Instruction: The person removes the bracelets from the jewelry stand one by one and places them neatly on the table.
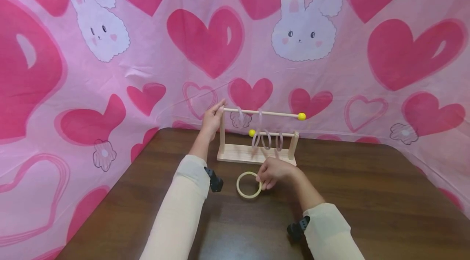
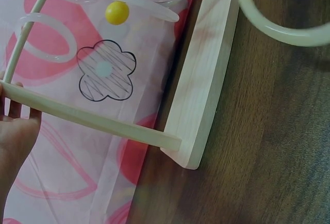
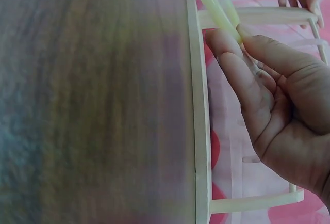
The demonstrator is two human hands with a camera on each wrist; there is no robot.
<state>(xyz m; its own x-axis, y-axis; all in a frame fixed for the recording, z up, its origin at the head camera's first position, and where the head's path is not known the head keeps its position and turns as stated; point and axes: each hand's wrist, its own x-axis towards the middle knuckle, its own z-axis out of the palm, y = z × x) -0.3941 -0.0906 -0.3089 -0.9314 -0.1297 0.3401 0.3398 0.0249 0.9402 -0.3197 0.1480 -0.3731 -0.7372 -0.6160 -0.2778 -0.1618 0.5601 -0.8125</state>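
My right hand pinches a pale yellow-green bangle between thumb and fingertips, in front of a light wooden two-bar stand. The right wrist view shows that bangle from its edge. At the stand's left upright, my left hand grips the top end, its fingers passing behind the post in the left wrist view. Two pale lilac bangles hang from the upper rod. Three more bangles hang on the shorter lower rod. A yellow ball caps the upper rod's right end; another yellow ball caps the lower rod's left end.
The stand rests near the back of a dark brown wooden table. Behind the table hangs a pink cloth printed with hearts and rabbits. Dark wrist cameras are strapped over both pale sleeves.
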